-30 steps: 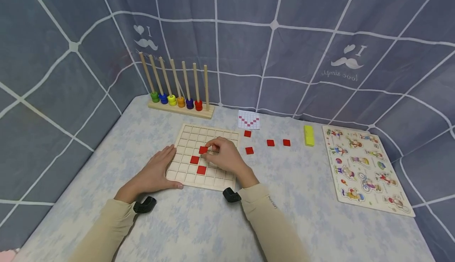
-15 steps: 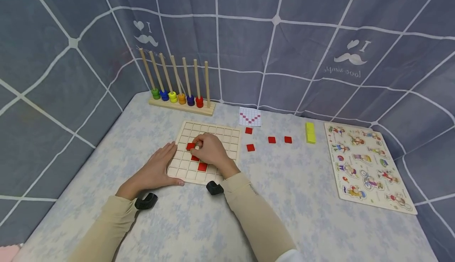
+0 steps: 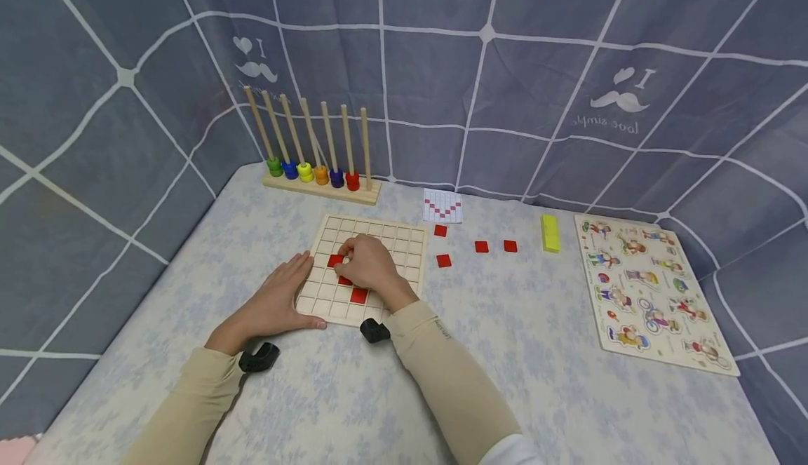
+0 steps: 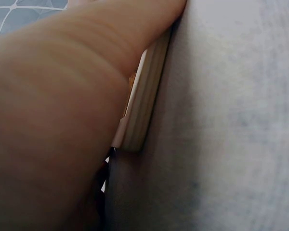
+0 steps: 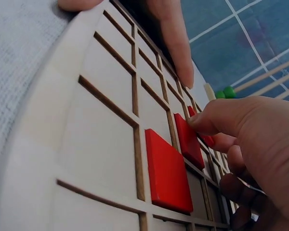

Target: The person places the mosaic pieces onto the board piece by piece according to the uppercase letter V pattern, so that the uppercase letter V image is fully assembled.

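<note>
A pale wooden grid board (image 3: pixel 404 246) lies on the table. My left hand (image 3: pixel 275 301) rests against its left side, fingers extended along the edge and thumb at the front corner. My right hand (image 3: pixel 371 265) is over the board's middle, its fingers curled and pinching a red square tile (image 3: pixel 335 260) at that tile's right side. Two more red tiles sit on the grid in a diagonal: the nearest tile (image 5: pixel 167 172) and a middle tile (image 5: pixel 187 140), which the thumb partly covers in the right wrist view. The left wrist view shows mostly my wrist and the board's edge (image 4: pixel 143 106).
Several loose red tiles (image 3: pixel 444 261) lie right of the board, below a pattern card (image 3: pixel 442 206). Farther right are a yellow block (image 3: pixel 550 233) and a picture puzzle board (image 3: pixel 650 290). A peg rack (image 3: pixel 320 190) with coloured rings stands at the back left.
My right hand has carried the red tile leftward across the grid, to the upper left of the other two. In the last half second it shifts only slightly. The left hand stays put.
</note>
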Demonstrator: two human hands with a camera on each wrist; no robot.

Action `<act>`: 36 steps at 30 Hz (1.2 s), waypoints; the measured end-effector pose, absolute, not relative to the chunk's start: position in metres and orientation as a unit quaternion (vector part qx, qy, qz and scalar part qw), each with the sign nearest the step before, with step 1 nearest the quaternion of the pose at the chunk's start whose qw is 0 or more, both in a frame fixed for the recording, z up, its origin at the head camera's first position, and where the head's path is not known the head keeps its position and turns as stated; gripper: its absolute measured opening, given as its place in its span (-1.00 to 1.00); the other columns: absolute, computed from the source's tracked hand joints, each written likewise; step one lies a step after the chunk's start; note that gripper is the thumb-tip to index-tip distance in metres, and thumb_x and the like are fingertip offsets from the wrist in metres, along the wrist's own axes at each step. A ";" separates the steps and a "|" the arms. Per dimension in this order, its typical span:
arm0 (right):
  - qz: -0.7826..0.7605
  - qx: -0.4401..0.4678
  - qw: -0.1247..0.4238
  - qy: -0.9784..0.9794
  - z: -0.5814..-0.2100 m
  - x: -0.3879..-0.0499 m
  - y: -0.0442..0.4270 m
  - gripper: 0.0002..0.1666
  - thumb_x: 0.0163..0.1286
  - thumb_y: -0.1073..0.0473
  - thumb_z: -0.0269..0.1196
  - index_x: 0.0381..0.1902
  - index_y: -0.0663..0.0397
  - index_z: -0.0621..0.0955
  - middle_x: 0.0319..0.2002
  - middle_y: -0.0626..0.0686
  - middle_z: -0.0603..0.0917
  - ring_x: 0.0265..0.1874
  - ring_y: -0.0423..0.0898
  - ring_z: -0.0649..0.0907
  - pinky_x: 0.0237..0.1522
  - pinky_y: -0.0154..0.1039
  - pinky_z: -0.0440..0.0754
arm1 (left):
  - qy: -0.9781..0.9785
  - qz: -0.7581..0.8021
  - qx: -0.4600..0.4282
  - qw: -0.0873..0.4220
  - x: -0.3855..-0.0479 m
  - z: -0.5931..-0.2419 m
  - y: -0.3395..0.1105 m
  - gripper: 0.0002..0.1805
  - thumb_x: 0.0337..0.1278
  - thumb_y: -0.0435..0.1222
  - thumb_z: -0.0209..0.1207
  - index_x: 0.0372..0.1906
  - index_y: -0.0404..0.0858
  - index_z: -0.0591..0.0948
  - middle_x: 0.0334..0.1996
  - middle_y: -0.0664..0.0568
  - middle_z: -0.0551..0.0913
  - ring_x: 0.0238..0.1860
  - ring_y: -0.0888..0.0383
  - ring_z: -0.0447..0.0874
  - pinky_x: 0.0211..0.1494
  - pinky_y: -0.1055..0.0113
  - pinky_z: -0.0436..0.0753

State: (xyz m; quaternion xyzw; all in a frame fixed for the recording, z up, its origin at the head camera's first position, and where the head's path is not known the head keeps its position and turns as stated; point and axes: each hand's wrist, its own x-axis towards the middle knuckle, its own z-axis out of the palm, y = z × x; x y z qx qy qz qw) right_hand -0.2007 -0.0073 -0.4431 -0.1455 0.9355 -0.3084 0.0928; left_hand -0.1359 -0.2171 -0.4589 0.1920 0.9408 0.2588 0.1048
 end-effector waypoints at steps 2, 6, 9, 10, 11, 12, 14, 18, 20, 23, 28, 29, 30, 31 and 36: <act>-0.311 -0.142 0.092 0.935 -0.443 -0.201 -0.009 -0.75 0.33 0.04 0.36 -0.07 -0.06 0.76 -0.38 -0.12 0.58 -0.48 -0.22 0.50 -0.44 -0.42 0.42 | 0.941 0.260 0.192 0.103 -0.136 -0.459 -0.218 0.47 -0.20 0.26 0.52 0.63 -0.43 -0.04 0.65 -0.33 -0.10 0.65 -0.32 -0.18 0.60 -0.34 -0.06; -0.313 -0.138 0.087 0.936 -0.441 -0.200 -0.011 -0.74 0.32 0.07 0.35 -0.06 -0.04 0.77 -0.41 -0.13 0.57 -0.50 -0.22 0.49 -0.46 -0.43 0.40 | 0.942 0.258 0.192 0.098 -0.138 -0.461 -0.218 0.47 -0.20 0.28 0.51 0.63 -0.43 -0.04 0.65 -0.33 -0.10 0.65 -0.32 -0.17 0.61 -0.33 -0.05; -0.314 -0.139 0.084 0.935 -0.441 -0.198 -0.013 -0.72 0.33 0.08 0.34 -0.04 -0.03 0.78 -0.47 -0.12 0.58 -0.54 -0.22 0.49 -0.49 -0.43 0.39 | 0.942 0.259 0.192 0.096 -0.137 -0.462 -0.219 0.47 -0.20 0.28 0.51 0.62 -0.43 -0.03 0.65 -0.33 -0.10 0.65 -0.32 -0.17 0.60 -0.33 -0.05; -0.313 -0.139 0.084 0.936 -0.441 -0.198 -0.014 -0.72 0.34 0.07 0.34 -0.03 -0.02 0.78 -0.49 -0.12 0.58 -0.55 -0.22 0.49 -0.50 -0.43 0.39 | 0.942 0.259 0.191 0.097 -0.136 -0.462 -0.220 0.47 -0.20 0.27 0.51 0.62 -0.43 -0.03 0.65 -0.33 -0.10 0.65 -0.32 -0.17 0.60 -0.33 -0.05; -0.309 -0.141 0.084 0.937 -0.441 -0.197 -0.014 -0.71 0.35 0.05 0.34 -0.02 -0.02 0.78 -0.50 -0.13 0.58 -0.56 -0.23 0.49 -0.50 -0.43 0.39 | 0.941 0.259 0.192 0.097 -0.136 -0.462 -0.220 0.47 -0.20 0.27 0.51 0.62 -0.44 -0.03 0.64 -0.33 -0.10 0.65 -0.33 -0.17 0.60 -0.34 -0.05; -0.308 -0.143 0.085 0.937 -0.441 -0.197 -0.014 -0.70 0.36 0.04 0.35 -0.01 -0.02 0.78 -0.52 -0.13 0.59 -0.57 -0.23 0.49 -0.50 -0.43 0.39 | 0.942 0.259 0.191 0.098 -0.136 -0.462 -0.220 0.47 -0.20 0.27 0.51 0.62 -0.44 -0.03 0.64 -0.33 -0.10 0.65 -0.32 -0.17 0.60 -0.33 -0.05; -0.302 -0.152 0.086 0.937 -0.441 -0.197 -0.012 -0.67 0.38 -0.01 0.36 0.02 -0.03 0.78 -0.53 -0.15 0.59 -0.56 -0.25 0.50 -0.48 -0.43 0.41 | 0.942 0.258 0.190 0.100 -0.135 -0.462 -0.221 0.47 -0.21 0.27 0.52 0.62 -0.44 -0.03 0.64 -0.34 -0.09 0.64 -0.33 -0.17 0.60 -0.33 -0.05; -0.308 -0.185 0.087 0.929 -0.442 -0.202 0.004 -0.57 0.37 -0.10 0.39 0.11 -0.06 0.76 -0.48 -0.17 0.59 -0.48 -0.27 0.52 -0.33 -0.43 0.48 | 0.942 0.255 0.191 0.104 -0.135 -0.462 -0.220 0.48 -0.21 0.27 0.52 0.62 -0.45 -0.04 0.64 -0.35 -0.10 0.64 -0.34 -0.17 0.60 -0.34 -0.05; -0.331 -0.193 0.078 0.920 -0.441 -0.205 0.020 -0.54 0.36 -0.11 0.40 0.14 -0.06 0.75 -0.44 -0.15 0.61 -0.43 -0.25 0.52 -0.27 -0.39 0.51 | 0.943 0.252 0.192 0.101 -0.137 -0.462 -0.219 0.48 -0.20 0.26 0.52 0.62 -0.45 -0.05 0.64 -0.35 -0.10 0.64 -0.33 -0.17 0.60 -0.34 -0.05; -0.377 -0.184 0.055 0.906 -0.443 -0.210 0.057 -0.53 0.33 -0.08 0.43 0.14 -0.05 0.74 -0.38 -0.11 0.62 -0.38 -0.19 0.53 -0.24 -0.33 0.52 | 0.943 0.256 0.191 0.095 -0.141 -0.463 -0.216 0.47 -0.21 0.21 0.54 0.62 -0.45 -0.06 0.64 -0.34 -0.11 0.65 -0.32 -0.18 0.61 -0.33 -0.06; -0.424 -0.132 0.014 0.896 -0.453 -0.200 0.132 -0.54 0.28 0.03 0.49 0.11 0.02 0.75 -0.36 -0.05 0.59 -0.35 -0.13 0.50 -0.26 -0.30 0.50 | 0.940 0.262 0.194 0.102 -0.142 -0.466 -0.209 0.49 -0.22 0.26 0.53 0.63 -0.42 -0.06 0.65 -0.31 -0.12 0.65 -0.30 -0.19 0.62 -0.33 -0.06; -0.427 -0.119 0.006 0.896 -0.455 -0.197 0.145 -0.53 0.27 0.05 0.50 0.12 0.03 0.75 -0.36 -0.04 0.58 -0.34 -0.13 0.50 -0.25 -0.30 0.49 | 0.940 0.261 0.195 0.103 -0.142 -0.467 -0.208 0.49 -0.22 0.28 0.52 0.63 -0.42 -0.06 0.65 -0.31 -0.12 0.65 -0.30 -0.19 0.61 -0.33 -0.05; -0.432 -0.107 0.000 0.896 -0.457 -0.194 0.157 -0.53 0.26 0.07 0.51 0.12 0.04 0.74 -0.36 -0.03 0.57 -0.33 -0.12 0.49 -0.24 -0.29 0.48 | 0.940 0.260 0.194 0.103 -0.141 -0.467 -0.209 0.50 -0.23 0.29 0.51 0.63 -0.41 -0.06 0.65 -0.31 -0.11 0.65 -0.31 -0.18 0.61 -0.34 -0.04; -0.431 -0.096 -0.007 0.897 -0.459 -0.192 0.167 -0.52 0.25 0.07 0.51 0.12 0.04 0.74 -0.36 -0.02 0.56 -0.32 -0.12 0.48 -0.22 -0.29 0.47 | 0.942 0.257 0.192 0.101 -0.141 -0.467 -0.210 0.50 -0.24 0.29 0.52 0.63 -0.41 -0.05 0.65 -0.31 -0.11 0.65 -0.30 -0.18 0.61 -0.33 -0.04; -0.436 -0.067 -0.005 0.897 -0.465 -0.187 0.193 -0.48 0.24 0.05 0.52 0.17 -0.02 0.72 -0.30 0.01 0.57 -0.26 -0.08 0.47 -0.14 -0.21 0.48 | 0.945 0.253 0.186 0.093 -0.138 -0.467 -0.215 0.49 -0.24 0.26 0.53 0.63 -0.43 -0.04 0.65 -0.32 -0.09 0.65 -0.32 -0.16 0.61 -0.32 -0.04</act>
